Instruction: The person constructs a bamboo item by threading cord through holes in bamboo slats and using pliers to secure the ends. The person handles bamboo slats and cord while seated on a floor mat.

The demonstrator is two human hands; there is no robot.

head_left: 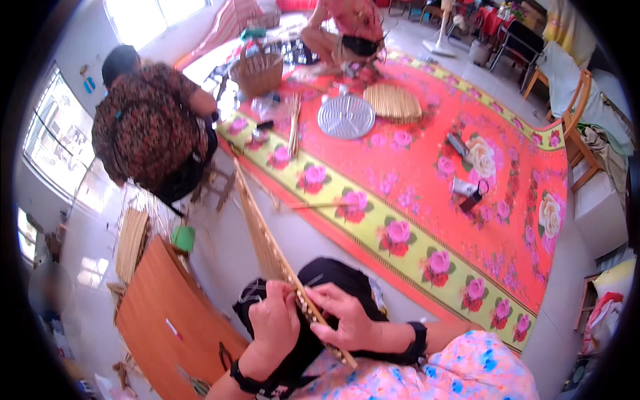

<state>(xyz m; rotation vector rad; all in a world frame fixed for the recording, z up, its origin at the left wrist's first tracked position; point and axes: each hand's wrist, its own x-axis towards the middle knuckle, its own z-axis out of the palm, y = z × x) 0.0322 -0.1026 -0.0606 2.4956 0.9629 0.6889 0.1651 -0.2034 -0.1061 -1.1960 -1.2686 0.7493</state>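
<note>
Edge work looks to be the step in hand: you seem to be fitting or binding the border of a long, narrow panel of tan strips (262, 240), probably bamboo or cane. You have it at the lower centre of the frame, above the dark fabric (337, 270) across your lap.

Your right hand (345, 317) grips the panel's edge near its lower end, with the thumb and fingers pinching it. Your left hand (272, 320) is curled closed against the other side, fingertips drawn together at the edge; you hide what it may be pinching, so I cannot tell. Your 2 hands sit just beside each other, with the edge between them.

Your panel's long axis runs on a diagonal. Its near end points to the lower right, toward your patterned clothing (483, 370); its far end points to the upper left, toward the seated co-worker (150, 127). You see it nearly edge-on, its broad face showing as a thin wedge on the left.

Judging from this pose, your next move calls for a steady right hand while your left fingers tighten or seat the border, then a small shift of both along the edge. Your panel reaches well past your grip, so its far end could swing if you loosen your right hand.
</note>
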